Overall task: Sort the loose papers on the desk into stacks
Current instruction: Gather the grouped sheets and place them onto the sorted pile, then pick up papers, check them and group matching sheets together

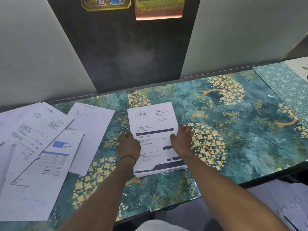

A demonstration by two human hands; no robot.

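— Teal desk (233, 114) with gold blossoms, set against a dark panel (125, 55), pale walls on either side. Sorted papers where?

— Mid-desk, in one squared stack (151, 117), lying flat, printed invoice uppermost.

— Hands?

— Left hand (129, 145) curled round the stack's left edge, thin black band (128, 158) on the wrist. Right hand (182, 139) gripping the right edge, thumb on top. Wrists covering part of the stack's lower half.

— Around it?

— Loose sheets (41, 139) fanned and overlapping at far left, a strip of bare desk between them and the stack. Geometric mat (283, 84) at the right end. Orange notice (160, 9) and yellow-edged sticker (105, 5) high on the panel, text too blurred to read.
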